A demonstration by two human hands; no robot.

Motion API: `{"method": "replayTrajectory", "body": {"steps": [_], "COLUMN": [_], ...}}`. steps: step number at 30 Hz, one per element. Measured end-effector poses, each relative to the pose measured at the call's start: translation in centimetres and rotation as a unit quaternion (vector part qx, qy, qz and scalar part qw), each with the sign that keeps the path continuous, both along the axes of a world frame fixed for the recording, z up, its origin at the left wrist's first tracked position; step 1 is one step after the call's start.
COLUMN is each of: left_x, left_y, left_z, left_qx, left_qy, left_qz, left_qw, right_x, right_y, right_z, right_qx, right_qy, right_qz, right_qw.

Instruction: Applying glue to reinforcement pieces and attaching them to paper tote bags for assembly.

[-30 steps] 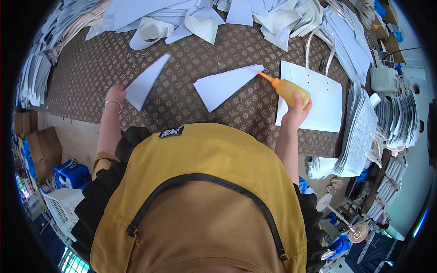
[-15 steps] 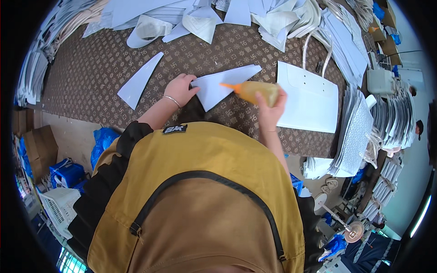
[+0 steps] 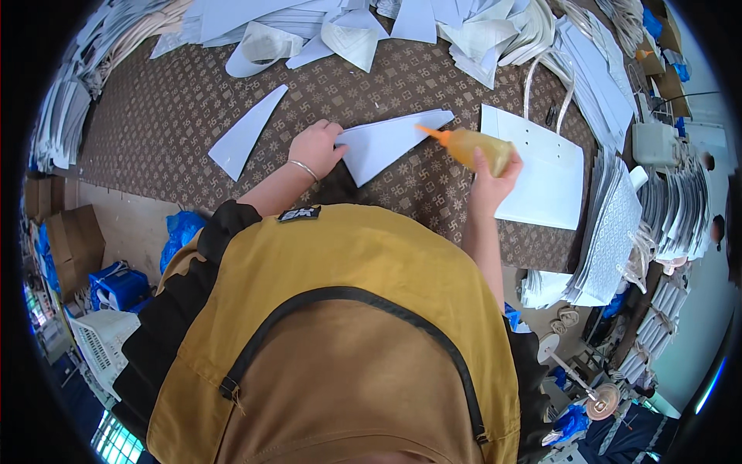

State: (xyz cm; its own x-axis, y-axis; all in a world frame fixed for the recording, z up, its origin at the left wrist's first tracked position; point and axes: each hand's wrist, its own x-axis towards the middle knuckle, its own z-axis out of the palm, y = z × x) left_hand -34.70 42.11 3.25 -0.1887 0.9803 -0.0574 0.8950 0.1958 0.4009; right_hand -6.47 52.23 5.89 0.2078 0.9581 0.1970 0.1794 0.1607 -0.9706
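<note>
The fingers of the right hand [image 3: 496, 179] are wrapped around the rear of a squeeze bottle [image 3: 473, 145] filled with something yellowish, right of centre in the upper half of the frame. Its orange nozzle [image 3: 434, 134] points left, the tip over the narrowing right part of a small stack of wedge-shaped white pieces [image 3: 389, 145]; whether it touches them I cannot tell. The fingers of the left hand [image 3: 315, 148] are bent at the wide left end of that stack, just left of the frame's centre line; whether they pinch it or only rest against it I cannot tell. A bracelet [image 3: 304, 169] circles the left wrist. Left of that hand, a separate white wedge [image 3: 247, 133] lies slanted on the brown patterned tablecloth [image 3: 154, 124]. Right of the bottle lies a white panel [image 3: 541, 174] with a looped pale handle [image 3: 566, 104] at its top. Farther out, white sheets and cut pieces [image 3: 263, 19] are heaped along the top edge, a pile of textured white sheets [image 3: 607, 232] leans at the right, and a cardboard box [image 3: 76, 247] stands at the left, below the table's edge.
</note>
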Motion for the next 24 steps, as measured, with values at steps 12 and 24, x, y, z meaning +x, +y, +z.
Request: {"method": "replayTrajectory", "body": {"steps": [12, 24], "left_x": [-1.2, -2.8], "left_y": [0.7, -0.1], "left_z": [-1.3, -1.8], "left_qx": [-0.027, -0.064], "left_qy": [-0.175, -0.355], "left_qz": [0.072, 0.107], "left_qw": [0.982, 0.927], "right_x": [-1.2, -4.9], "right_y": [-1.6, -6.8], "right_z": [-0.3, -3.3], "right_qx": [-0.030, -0.086], "right_qy": [0.032, 0.092], "right_qz": [0.063, 0.220], "right_qw": [0.997, 0.967]}}
